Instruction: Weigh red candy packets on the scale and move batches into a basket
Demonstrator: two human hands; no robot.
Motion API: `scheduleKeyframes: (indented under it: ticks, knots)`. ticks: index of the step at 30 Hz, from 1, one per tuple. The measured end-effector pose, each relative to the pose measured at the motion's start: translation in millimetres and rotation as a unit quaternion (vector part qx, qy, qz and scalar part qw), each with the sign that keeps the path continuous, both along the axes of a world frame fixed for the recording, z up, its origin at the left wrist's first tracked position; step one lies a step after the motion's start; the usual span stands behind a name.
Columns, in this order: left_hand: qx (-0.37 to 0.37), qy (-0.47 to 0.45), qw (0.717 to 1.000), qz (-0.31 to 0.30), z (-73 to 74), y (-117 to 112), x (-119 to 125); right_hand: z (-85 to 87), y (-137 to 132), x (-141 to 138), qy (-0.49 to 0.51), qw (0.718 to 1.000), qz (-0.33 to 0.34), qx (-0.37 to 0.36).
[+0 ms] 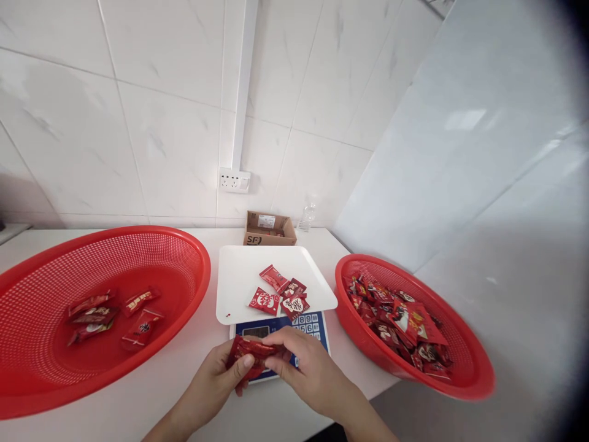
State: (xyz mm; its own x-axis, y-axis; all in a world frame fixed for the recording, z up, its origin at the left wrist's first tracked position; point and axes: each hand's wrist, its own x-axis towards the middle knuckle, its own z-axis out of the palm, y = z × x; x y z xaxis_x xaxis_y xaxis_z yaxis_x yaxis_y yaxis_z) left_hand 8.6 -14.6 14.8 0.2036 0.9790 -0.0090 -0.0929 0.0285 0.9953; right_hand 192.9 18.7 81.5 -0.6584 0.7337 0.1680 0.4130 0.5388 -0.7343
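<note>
My left hand (219, 372) is closed on a red snack packet (248, 351), its thumb pressed on the wrapper. The fingers of my right hand (313, 368) pinch the packet's right end; whether it is one packet or more I cannot tell. Both hands are over the blue keypad panel of a scale (317, 320), covering part of its display. Just beyond them, several small red packets (264, 301) lie grouped on the scale's white tray (239, 270).
On the left stands a large red mesh basket (184, 245) with several packets inside. A second red basket (478, 383), at the right, holds a heap of packets. Behind the scale are a cardboard box (271, 238) and a clear plastic bottle (307, 215) near the tiled wall.
</note>
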Motion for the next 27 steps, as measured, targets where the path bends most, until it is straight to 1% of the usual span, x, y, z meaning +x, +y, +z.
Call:
scheduleKeyframes:
  ticks: [3,5,7,9,11,12,16,21,23,25,27]
  knots:
    - [0.008,0.0,1.0,-0.01,-1.8,0.2,-0.8,-2.9,2.8,-1.4,0.003,1.0,-0.027,-0.003]
    - [0.005,-0.006,1.0,-0.007,-3.6,0.3,-1.3,-4.0,10.4,1.4,0.028,0.998,-0.056,0.009]
    - [-0.013,-0.017,1.0,0.007,-5.3,0.2,-1.6,-3.4,22.2,5.6,0.072,0.99,-0.121,0.026]
    - [-0.035,-0.024,0.999,0.024,-6.2,-0.1,-2.0,-2.0,37.2,8.9,0.1,0.974,-0.197,0.046]
    - [-0.047,-0.03,0.998,0.027,-6.2,-0.4,-2.4,-1.1,52.8,9.8,0.088,0.963,-0.244,0.072]
    - [-0.047,-0.035,0.998,0.023,-5.8,-0.5,-2.6,-1.2,59.8,9.2,0.072,0.961,-0.253,0.086]
    - [-0.042,-0.052,0.998,-0.004,-3.3,-0.3,-3.7,-5.5,78.3,1.8,0.011,0.964,-0.238,0.116]
    - [-0.039,-0.078,0.996,-0.026,-1.1,0.4,-3.5,-12.8,87.0,-3.4,-0.031,0.965,-0.224,0.134]
    - [-0.038,-0.088,0.995,-0.026,-0.2,0.6,-3.1,-13.3,86.3,-1.9,-0.03,0.96,-0.231,0.154]
    - [-0.038,-0.093,0.995,-0.018,0.5,0.6,-2.6,-11.1,79.7,0.9,-0.005,0.956,-0.237,0.171]
    - [-0.035,-0.091,0.995,-0.013,0.9,0.4,-2.1,-6.5,65.9,3.8,0.025,0.963,-0.223,0.153]
